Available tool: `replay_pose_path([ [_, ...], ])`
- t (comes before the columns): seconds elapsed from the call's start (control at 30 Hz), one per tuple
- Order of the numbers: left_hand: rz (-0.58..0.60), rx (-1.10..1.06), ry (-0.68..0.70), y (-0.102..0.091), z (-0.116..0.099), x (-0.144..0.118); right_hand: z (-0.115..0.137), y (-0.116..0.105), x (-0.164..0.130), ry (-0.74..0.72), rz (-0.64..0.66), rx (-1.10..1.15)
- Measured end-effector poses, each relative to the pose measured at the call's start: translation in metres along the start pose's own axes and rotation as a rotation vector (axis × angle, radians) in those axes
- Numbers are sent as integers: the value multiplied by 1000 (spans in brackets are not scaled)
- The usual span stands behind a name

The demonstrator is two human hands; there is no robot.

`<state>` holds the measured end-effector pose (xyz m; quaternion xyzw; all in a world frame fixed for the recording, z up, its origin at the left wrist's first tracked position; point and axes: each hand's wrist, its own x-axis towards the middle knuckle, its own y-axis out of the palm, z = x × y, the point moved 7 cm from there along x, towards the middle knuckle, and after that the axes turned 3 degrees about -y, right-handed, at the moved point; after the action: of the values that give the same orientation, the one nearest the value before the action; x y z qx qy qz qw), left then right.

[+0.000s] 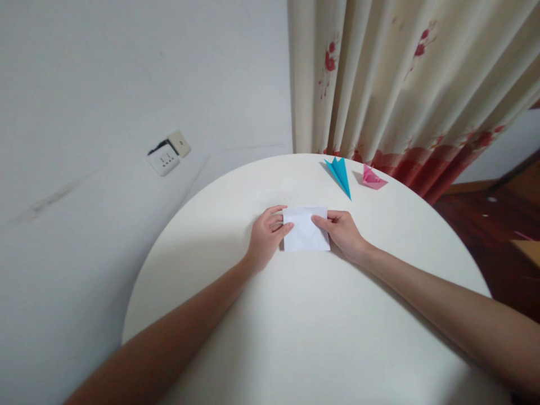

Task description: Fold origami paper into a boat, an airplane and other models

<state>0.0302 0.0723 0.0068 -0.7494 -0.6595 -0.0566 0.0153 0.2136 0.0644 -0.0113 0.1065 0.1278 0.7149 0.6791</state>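
A white sheet of paper point(304, 233), small and nearly square with faint creases, is held between my two hands over the round table. At its left edge, my left hand point(269, 233) pinches it, thumb on top and fingers behind. My right hand point(342, 229) grips the upper right part, its thumb lying on the paper's face and the other fingers hidden beneath. Beyond the right hand lie a blue paper plane point(341, 177) and a pink folded paper boat point(373, 178).
The white round table point(287, 337) carries everything. A pale wall with a power socket point(163, 158) and a smaller wall plate point(179, 143) rises on the left. Behind the far right edge hangs a cream curtain point(379, 84) with red flowers. Dark wooden floor shows at right.
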Motion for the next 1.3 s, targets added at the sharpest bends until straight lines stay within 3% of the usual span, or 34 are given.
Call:
replay_pose_path([
  [0.57, -118, 25, 117, -5, -10, -1, 6, -3, -1, -31, -49, -91],
  [0.97, -116, 60, 160, -4, -13, -2, 4, -6, 0, -17, -61, -93],
  [1.3, -103, 90, 33, -6, 1, 0, 6, -4, -1, -24, -56, -96],
])
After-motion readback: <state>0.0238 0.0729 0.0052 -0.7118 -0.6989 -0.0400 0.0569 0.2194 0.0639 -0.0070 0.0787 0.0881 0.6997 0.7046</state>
